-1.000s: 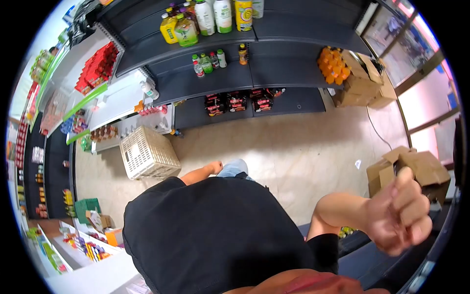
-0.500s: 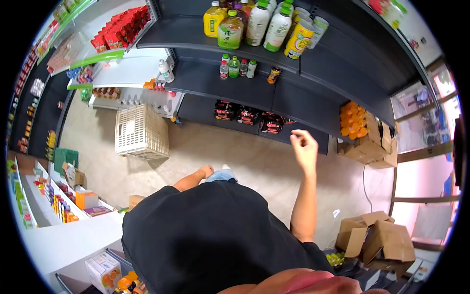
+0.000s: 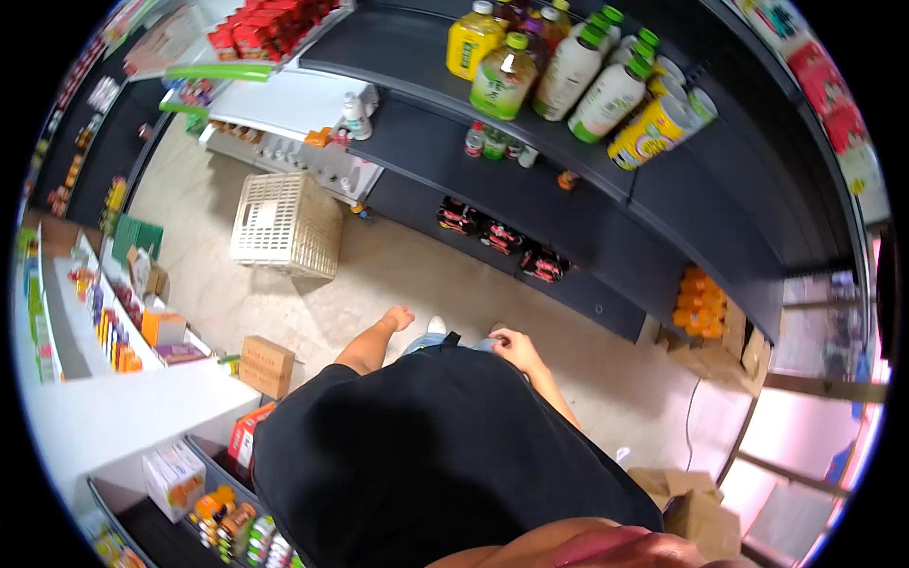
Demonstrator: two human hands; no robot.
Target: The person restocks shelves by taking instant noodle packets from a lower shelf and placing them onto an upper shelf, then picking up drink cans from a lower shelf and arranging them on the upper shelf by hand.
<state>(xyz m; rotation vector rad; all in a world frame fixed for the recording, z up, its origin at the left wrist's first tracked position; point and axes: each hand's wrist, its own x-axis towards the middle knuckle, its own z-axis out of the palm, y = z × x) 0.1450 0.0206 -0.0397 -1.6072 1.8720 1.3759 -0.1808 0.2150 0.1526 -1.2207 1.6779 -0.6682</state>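
My left hand (image 3: 401, 317) hangs at my left side over the floor, its fingers curled in with nothing seen in them. Beside my right thigh is my right hand (image 3: 514, 348), its fingers loosely bent and a little apart, holding nothing that I can see. It is close to my blue jeans (image 3: 485, 344); whether it touches them I cannot tell. In front of me stands a dark shelf unit (image 3: 587, 232). On its lowest level sit several black-and-red packs (image 3: 500, 237). Small bottles (image 3: 474, 140) stand on the level above, partly hidden by the top shelf.
A cream plastic crate (image 3: 289, 227) stands on the floor ahead left. Large bottles (image 3: 505, 78) and a yellow canister (image 3: 650, 131) fill part of the upper shelf. Orange bottles (image 3: 699, 303) stand by cartons at right. A cardboard box (image 3: 266, 366) is at my left, open cartons (image 3: 701, 521) behind right.
My right hand has come down from in front of the lower shelf to beside my thigh. The view has turned and shifted, so the shelves look tilted. My left hand stays low at my side.
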